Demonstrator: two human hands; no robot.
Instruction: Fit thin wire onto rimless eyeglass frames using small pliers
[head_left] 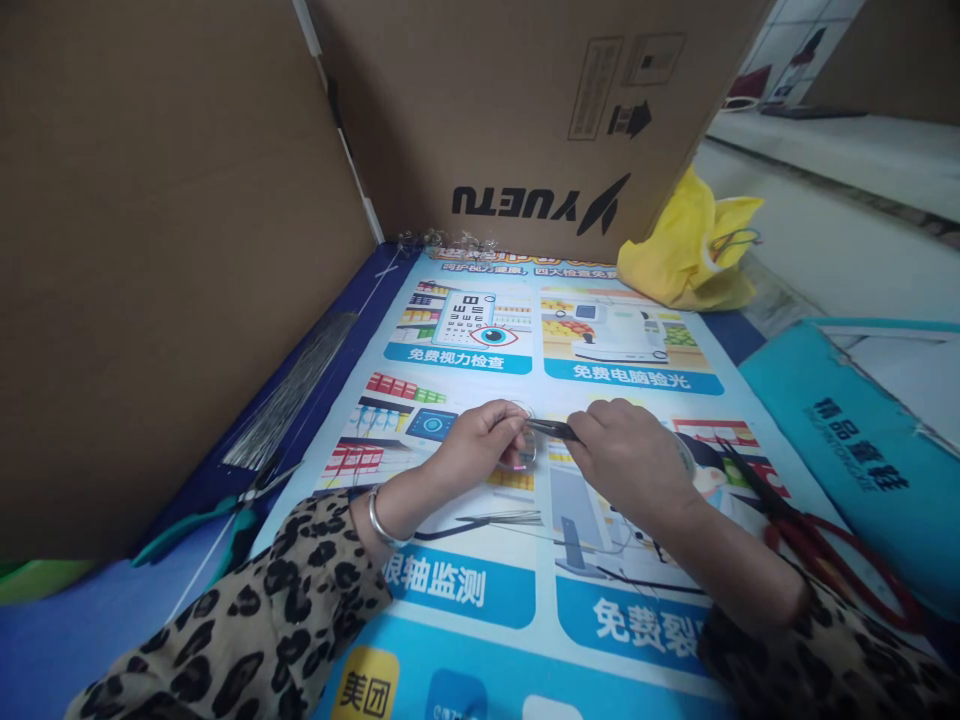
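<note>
My left hand [484, 440], a silver bangle at its wrist, is closed in a pinch over the poster. Between thumb and forefinger is a small piece of thin wire work [529, 410], its shape too fine to make out. Just below those fingers shows a small clear item [529, 455] with a pink spot. My right hand [626, 450] is wrapped around needle-nose pliers [553, 428]; their handles are hidden in the palm. The dark pointed jaws reach left to the left fingertips and the wire work.
Teal-handled cutters [244, 515] and a bundle of thin wires [292, 390] lie left. Red-handled scissors [832, 560] and a turquoise box [862, 440] are right. Wire pieces [465, 245] lie by the cardboard wall [525, 110]. A yellow bag [682, 255] stands behind. Loose strands [502, 520] cross the poster [487, 650].
</note>
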